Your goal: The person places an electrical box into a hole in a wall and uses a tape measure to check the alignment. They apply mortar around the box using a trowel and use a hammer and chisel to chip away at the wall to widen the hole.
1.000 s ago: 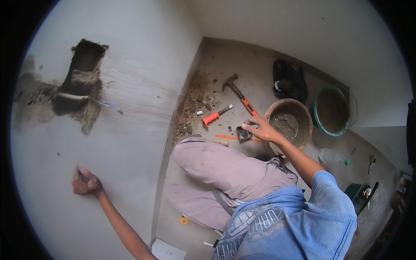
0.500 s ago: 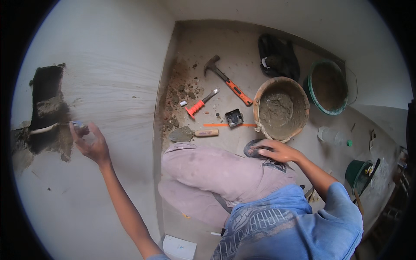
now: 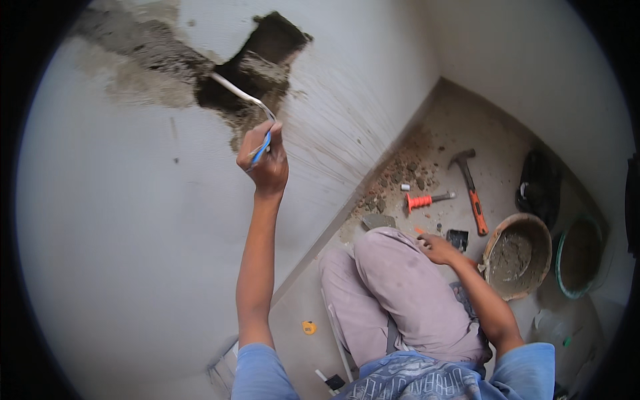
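Note:
From a rough square recess cut in the pale wall comes a white conduit with thin wires at its end, one of them blue. My left hand is raised to the wall, fingers pinched around these wires. Lower down, my right hand rests against my bent knee, fingers loosely stretched and holding nothing. Just beyond it on the floor lies a black square electrical box.
A claw hammer, an orange-gripped chisel and a trowel lie near rubble by the wall. Right of them stand a mortar basin and a green-rimmed bucket. A yellow tape measure is at my left side.
The view has swung toward the wall. My left hand has gone from spread fingers beside the wires to a closed pinch on them. My right hand has shifted from by my foot to my knee.

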`<state>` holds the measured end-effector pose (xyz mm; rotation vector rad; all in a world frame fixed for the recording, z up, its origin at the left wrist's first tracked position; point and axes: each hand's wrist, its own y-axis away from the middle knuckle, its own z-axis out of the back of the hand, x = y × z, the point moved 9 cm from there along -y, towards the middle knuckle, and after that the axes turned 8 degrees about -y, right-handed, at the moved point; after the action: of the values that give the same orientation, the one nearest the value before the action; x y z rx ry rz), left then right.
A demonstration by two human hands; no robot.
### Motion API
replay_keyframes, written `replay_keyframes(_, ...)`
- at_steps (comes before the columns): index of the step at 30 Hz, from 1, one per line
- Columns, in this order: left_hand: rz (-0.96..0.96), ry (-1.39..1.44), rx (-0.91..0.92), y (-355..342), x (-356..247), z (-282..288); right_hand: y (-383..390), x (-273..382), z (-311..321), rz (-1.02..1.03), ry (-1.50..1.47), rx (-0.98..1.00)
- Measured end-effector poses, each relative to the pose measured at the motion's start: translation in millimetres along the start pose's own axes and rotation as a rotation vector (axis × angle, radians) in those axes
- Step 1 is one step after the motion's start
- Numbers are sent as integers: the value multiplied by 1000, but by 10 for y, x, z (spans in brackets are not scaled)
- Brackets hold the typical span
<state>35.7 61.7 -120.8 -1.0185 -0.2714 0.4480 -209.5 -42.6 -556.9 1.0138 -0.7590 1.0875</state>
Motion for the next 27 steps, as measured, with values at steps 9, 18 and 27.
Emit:
replay_keyframes(9,395,-64,97,-1270,612,1241,-862,-548,-765,46,502,44)
replay_keyframes(18,-218,-161,-86,-1424,577,1380,-431,412,711,11,137,-26)
replay_keyframes(27,-338,-150,-140,-1442,450,1435,4,2837,1451,70,-963,38)
